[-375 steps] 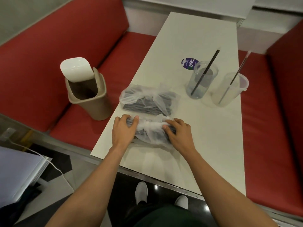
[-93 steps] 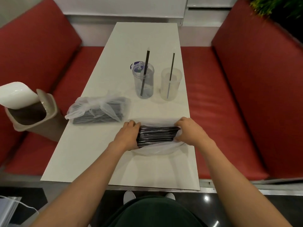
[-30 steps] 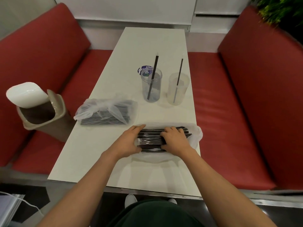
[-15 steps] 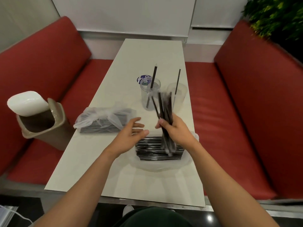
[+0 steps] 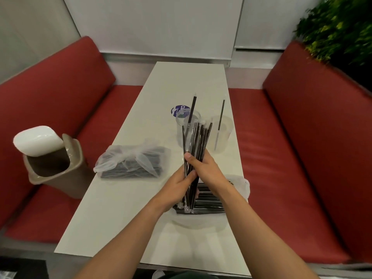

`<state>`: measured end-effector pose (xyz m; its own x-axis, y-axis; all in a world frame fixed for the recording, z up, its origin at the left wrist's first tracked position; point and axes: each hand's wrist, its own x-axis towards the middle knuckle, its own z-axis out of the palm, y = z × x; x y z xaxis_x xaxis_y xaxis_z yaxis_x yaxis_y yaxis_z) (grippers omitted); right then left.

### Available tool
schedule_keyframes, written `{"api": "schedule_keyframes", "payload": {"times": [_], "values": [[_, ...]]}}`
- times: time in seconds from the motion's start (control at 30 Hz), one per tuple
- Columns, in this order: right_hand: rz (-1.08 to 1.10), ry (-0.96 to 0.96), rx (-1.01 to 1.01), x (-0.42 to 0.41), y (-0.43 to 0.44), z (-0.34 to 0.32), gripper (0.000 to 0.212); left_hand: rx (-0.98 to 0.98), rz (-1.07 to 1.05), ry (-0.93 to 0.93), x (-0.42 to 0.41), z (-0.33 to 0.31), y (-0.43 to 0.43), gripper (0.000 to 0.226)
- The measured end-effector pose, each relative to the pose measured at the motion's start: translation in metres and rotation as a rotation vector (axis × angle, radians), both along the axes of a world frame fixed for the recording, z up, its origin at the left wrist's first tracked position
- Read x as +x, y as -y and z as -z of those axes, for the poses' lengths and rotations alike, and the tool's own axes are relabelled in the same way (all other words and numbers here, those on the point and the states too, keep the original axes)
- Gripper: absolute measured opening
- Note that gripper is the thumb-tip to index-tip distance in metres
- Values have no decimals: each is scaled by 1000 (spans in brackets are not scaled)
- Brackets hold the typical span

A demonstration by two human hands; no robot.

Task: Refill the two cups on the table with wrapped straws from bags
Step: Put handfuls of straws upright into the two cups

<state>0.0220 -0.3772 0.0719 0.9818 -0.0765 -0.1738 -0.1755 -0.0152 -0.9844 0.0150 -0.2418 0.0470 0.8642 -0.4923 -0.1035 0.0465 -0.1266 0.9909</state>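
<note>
Both hands hold a bundle of black wrapped straws (image 5: 196,141) upright above the white table (image 5: 124,200). My right hand (image 5: 205,172) grips the bundle's middle, and my left hand (image 5: 178,188) grips it lower down. Under them lies the opened plastic bag (image 5: 241,188) with more straws. A second, tied bag of straws (image 5: 130,162) lies to the left. Behind the bundle stand two clear cups, the left cup (image 5: 182,125) and the right cup (image 5: 224,133), each with one straw in it.
A beige swing-lid bin (image 5: 54,164) stands on the left red bench (image 5: 60,121). Another red bench (image 5: 302,137) runs along the right, with green plants (image 5: 340,27) behind it. A round blue sticker (image 5: 179,110) lies behind the left cup.
My right hand lifted a bundle of straws out of the opened bag and stood it upright. My left hand, open half a second ago, now grips the bundle's lower part.
</note>
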Motion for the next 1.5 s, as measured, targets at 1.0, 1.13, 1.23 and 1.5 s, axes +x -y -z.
{"api": "schedule_keyframes", "payload": {"times": [1.0,1.13,1.23,1.5], "values": [[118,-54,-154,8,-2,-17,5,-72,-86,-180,31,1,-35,22],[184,29,-151,15,23,-36,4,-8,-276,-106,46,-4,-24,32],[343,203,-121,32,50,-65,7,27,-291,-16,62,-11,-24,35],[706,490,-257,98,120,-95,6,-88,-185,-14,86,-37,-3,15]]}}
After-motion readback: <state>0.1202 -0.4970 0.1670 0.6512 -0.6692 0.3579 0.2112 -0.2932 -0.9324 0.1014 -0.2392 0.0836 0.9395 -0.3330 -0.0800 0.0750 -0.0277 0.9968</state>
